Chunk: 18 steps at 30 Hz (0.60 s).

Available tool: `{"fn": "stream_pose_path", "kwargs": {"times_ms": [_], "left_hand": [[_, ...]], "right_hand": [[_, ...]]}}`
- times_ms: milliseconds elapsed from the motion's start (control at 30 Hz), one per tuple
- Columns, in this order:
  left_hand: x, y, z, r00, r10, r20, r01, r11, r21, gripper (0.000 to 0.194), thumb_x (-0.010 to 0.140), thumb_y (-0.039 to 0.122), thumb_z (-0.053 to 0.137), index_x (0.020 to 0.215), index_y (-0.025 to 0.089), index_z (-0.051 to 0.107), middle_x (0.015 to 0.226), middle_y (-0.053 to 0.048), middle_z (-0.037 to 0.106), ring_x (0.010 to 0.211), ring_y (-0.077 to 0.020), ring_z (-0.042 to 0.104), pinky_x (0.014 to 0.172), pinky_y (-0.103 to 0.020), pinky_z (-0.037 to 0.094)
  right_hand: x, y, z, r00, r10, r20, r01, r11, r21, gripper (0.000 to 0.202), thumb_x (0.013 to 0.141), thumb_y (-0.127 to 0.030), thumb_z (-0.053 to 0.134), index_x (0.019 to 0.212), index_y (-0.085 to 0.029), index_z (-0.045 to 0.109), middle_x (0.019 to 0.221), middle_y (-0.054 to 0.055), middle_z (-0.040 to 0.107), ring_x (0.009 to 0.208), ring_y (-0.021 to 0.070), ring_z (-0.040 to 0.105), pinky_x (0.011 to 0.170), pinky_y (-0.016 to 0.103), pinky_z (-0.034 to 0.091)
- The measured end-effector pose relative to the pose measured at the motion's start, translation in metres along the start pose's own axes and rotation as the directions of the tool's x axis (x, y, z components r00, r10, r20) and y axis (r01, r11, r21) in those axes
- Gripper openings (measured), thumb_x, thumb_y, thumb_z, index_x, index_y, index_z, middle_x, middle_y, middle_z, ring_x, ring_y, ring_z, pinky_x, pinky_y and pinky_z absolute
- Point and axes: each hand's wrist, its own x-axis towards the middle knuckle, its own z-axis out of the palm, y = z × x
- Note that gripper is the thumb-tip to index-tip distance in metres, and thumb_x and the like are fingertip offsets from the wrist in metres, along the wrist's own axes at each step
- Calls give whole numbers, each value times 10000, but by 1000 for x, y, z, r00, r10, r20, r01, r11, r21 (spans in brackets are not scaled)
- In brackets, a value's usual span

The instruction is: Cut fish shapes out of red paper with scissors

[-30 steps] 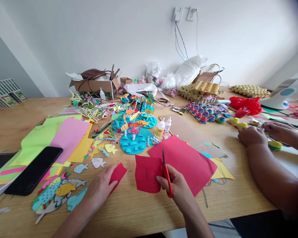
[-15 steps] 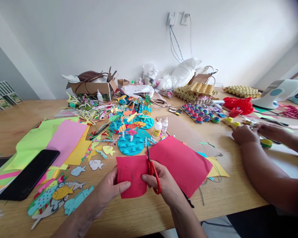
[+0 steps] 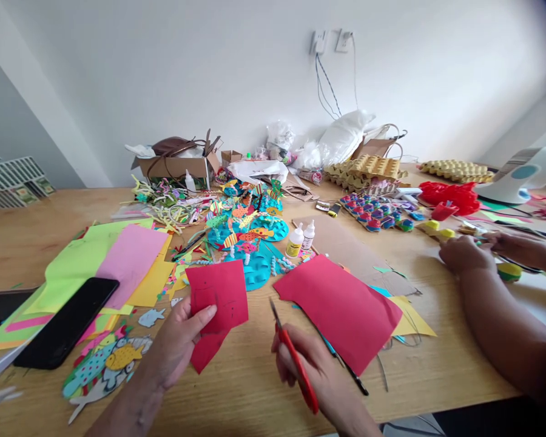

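Note:
My left hand pinches a small red sheet of paper that carries faint pencil lines; its lower part is folded or overlapped behind. In my right hand is a pair of scissors with red handles, blades pointing up and away from the small sheet. Just beyond my right hand lies a larger red sheet with a notched left corner. Paper fish in several colours lie to the left of my left hand.
A black phone rests on coloured paper at left. Glue bottles stand behind the red sheet, beside blue bases bearing paper fish. At right, another person's hands work near painted egg-carton pieces.
My left hand has lifted and turned the small red sheet leftward. My right hand with the scissors has come away from it, down and to the right. The view has shifted slightly.

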Motion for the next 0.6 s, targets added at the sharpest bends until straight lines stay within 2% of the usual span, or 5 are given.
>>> {"fn": "stream_pose_path", "kwargs": {"times_ms": [100, 233, 367, 500, 600], "left_hand": [[1, 4, 0, 999, 54, -2, -54, 998, -26, 269, 660, 208, 743, 919, 167, 681, 827, -37, 771, 738, -218, 708, 647, -278, 552], [-1, 6, 7, 999, 41, 4, -41, 998, -44, 382, 667, 190, 732, 1041, 170, 654, 866, -46, 770, 795, -237, 708, 711, -313, 553], [-5, 8, 11, 1000, 21, 22, -20, 999, -50, 464, 657, 192, 734, 1110, 172, 633, 853, -53, 773, 745, -238, 714, 700, -323, 553], [-7, 7, 12, 999, 23, 27, -22, 999, -29, 372, 651, 202, 739, 1015, 159, 674, 811, -55, 774, 682, -226, 711, 619, -283, 547], [-8, 5, 12, 999, 28, 42, -27, 999, -32, 293, 670, 195, 728, 958, 162, 686, 843, -53, 771, 708, -217, 708, 621, -265, 543]], "right_hand": [[-9, 4, 10, 995, 53, 89, -40, 989, -143, 269, 842, -323, 410, 607, -191, 420, 532, -24, 459, 520, 123, 440, 494, 225, 311], [-8, 2, 24, 993, 38, 111, -6, 963, -271, 244, 819, -264, 439, 587, -190, 418, 543, -25, 476, 559, 126, 427, 518, 227, 300], [-3, -6, 30, 994, 12, 113, 20, 962, -272, 243, 832, -261, 438, 601, -191, 419, 552, -31, 474, 558, 119, 409, 508, 219, 289], [0, -10, 33, 994, 14, 111, 14, 969, -246, 236, 826, -255, 427, 598, -193, 408, 546, -36, 449, 545, 114, 396, 500, 220, 279], [1, -10, 34, 994, 16, 104, 10, 970, -244, 236, 827, -261, 421, 602, -194, 401, 553, -36, 438, 547, 114, 393, 500, 221, 276]]}}
